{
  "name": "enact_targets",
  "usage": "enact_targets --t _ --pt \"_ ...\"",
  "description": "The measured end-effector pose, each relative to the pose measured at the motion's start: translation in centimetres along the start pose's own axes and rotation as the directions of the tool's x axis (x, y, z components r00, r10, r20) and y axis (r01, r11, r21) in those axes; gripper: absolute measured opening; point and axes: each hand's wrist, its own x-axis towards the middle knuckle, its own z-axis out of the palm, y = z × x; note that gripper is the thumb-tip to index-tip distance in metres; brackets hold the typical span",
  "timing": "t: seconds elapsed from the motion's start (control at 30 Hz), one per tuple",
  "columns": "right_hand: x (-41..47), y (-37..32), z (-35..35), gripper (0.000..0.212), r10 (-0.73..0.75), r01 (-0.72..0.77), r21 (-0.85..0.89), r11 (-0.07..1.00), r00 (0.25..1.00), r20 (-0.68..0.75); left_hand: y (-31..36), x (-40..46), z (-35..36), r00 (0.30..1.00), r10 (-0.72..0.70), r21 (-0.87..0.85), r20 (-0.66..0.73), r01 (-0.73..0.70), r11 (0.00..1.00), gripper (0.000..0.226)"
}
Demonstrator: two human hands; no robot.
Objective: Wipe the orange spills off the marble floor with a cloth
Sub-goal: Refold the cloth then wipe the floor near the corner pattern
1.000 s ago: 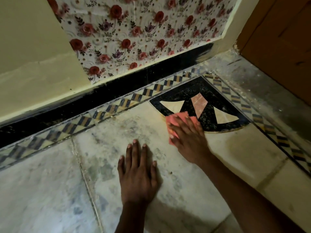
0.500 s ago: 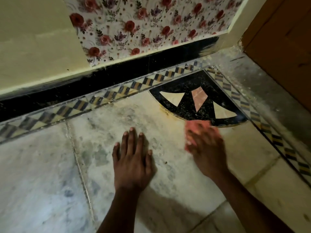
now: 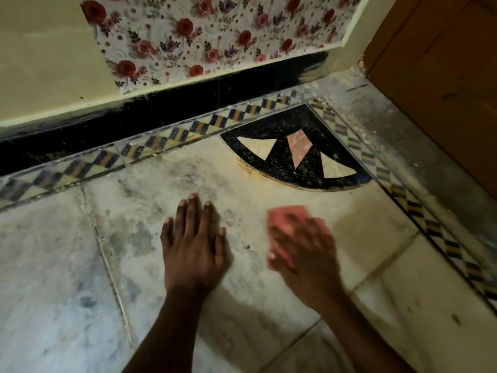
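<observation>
On a pale marble floor (image 3: pixel 269 332) near a room's corner, a person's right hand (image 3: pixel 304 258) presses a pink cloth (image 3: pixel 282 220) flat against the stone.

Blurred in the frame, that hand lies over the cloth with fingers extended rather than curled, the fabric showing beyond the fingertips and beside the thumb. An orange-yellow stain (image 3: pixel 246 165) traces the curved edge of a black quarter-circle inlay (image 3: pixel 279 162) farther toward the corner, apart from the cloth, and a small orange speck (image 3: pixel 247 247) sits between the two hands. The left hand (image 3: pixel 193 246) rests palm down on the floor, fingers straight and slightly spread. Beyond lie a checkered border strip (image 3: pixel 107 160), black skirting (image 3: pixel 161 114), floral wall covering (image 3: pixel 215 36) and a wooden door (image 3: pixel 443 76).
</observation>
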Motion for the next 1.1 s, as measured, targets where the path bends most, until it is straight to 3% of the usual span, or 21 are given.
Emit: enact_targets --t 0.07,0.13,0.17,0.2,0.27,0.33,0.4,0.5,0.6,0.67,0.7,0.73,0.83,0.9,0.93,1.0,1.07,1.1 --pt "0.0 4.8 -0.1 0.065 0.263 -0.264 -0.035 0.964 0.965 -0.025 0.0 0.1 -0.1 1.0 -0.001 -0.001 0.016 0.001 1.0 0.069" --pt "3.7 6.6 -0.4 0.069 0.572 -0.571 0.05 0.82 0.82 -0.009 0.1 0.2 0.0 1.0 -0.005 0.011 0.019 0.005 1.0 0.069" --pt "6.0 5.8 -0.6 0.068 0.654 -0.653 0.103 0.751 0.756 0.031 0.1 0.2 0.0 1.0 -0.005 0.013 0.023 0.005 1.0 0.069" --pt "7.8 4.2 -1.0 0.067 0.668 -0.67 0.137 0.729 0.741 0.072 0.2 0.2 -0.1 1.0 -0.002 0.013 0.026 0.002 1.0 0.07" --pt "9.1 -0.3 -0.9 0.067 0.534 -0.544 0.164 0.823 0.839 0.102 0.1 0.1 -0.1 1.0 0.001 0.012 0.026 -0.001 1.0 0.069" --pt "5.8 -4.9 -0.4 0.069 0.329 -0.327 0.144 0.934 0.944 0.013 -0.1 0.2 0.0 1.0 0.001 0.013 0.015 -0.001 1.0 0.068" --pt "-0.2 -6.8 0.0 0.067 0.247 -0.234 0.155 0.96 0.966 -0.074 0.0 0.2 0.1 1.0 -0.004 0.009 0.007 0.004 1.0 0.068" --pt "-3.9 -4.2 0.5 0.069 0.399 -0.393 0.133 0.91 0.916 -0.027 0.1 0.0 -0.1 1.0 0.004 0.016 0.022 -0.005 1.0 0.069" --pt "1.8 -0.4 0.3 0.067 0.631 -0.621 0.169 0.766 0.776 -0.011 0.1 0.1 0.0 1.0 0.004 0.022 0.02 -0.004 1.0 0.07" --pt "7.0 0.6 -0.5 0.066 0.737 -0.729 0.284 0.623 0.668 0.1 0.1 0.0 0.1 1.0 0.003 0.023 0.014 -0.003 1.0 0.07" --pt "8.7 0.5 -0.6 0.066 0.739 -0.733 0.304 0.608 0.663 0.12 0.2 0.1 0.2 1.0 0.007 0.019 0.014 -0.007 1.0 0.071" --pt "9.2 -0.4 -0.6 0.066 0.694 -0.689 0.295 0.662 0.712 0.106 0.1 0.1 0.2 1.0 0.011 0.017 0.019 -0.012 1.0 0.071" --pt "4.0 -4.1 -0.5 0.066 0.317 -0.308 0.172 0.936 0.948 -0.026 0.0 0.0 0.0 1.0 0.009 0.019 0.021 -0.009 1.0 0.072" --pt "-2.0 -3.1 0.2 0.064 0.083 -0.071 0.138 0.988 0.993 -0.083 0.1 0.1 -0.1 1.0 0.013 0.015 0.021 -0.013 1.0 0.072" --pt "-4.1 -1.0 0.6 0.064 0.096 -0.083 0.123 0.989 0.991 -0.097 0.1 0.0 -0.1 1.0 0.013 0.009 0.02 -0.013 1.0 0.072" --pt "-5.1 4.4 0.7 0.069 0.36 -0.356 0.068 0.932 0.931 -0.062 0.2 0.1 -0.1 1.0 0.013 0.005 0.016 -0.013 1.0 0.073" --pt "-2.3 8.2 0.6 0.072 0.662 -0.66 0.07 0.748 0.749 -0.008 0.1 0.2 -0.1 1.0 0.013 0.009 0.018 -0.013 1.0 0.073" --pt "-0.2 9.2 0.3 0.071 0.745 -0.742 0.118 0.66 0.667 0.029 0.1 0.1 -0.1 1.0 0.02 0.011 0.023 -0.021 1.0 0.073"
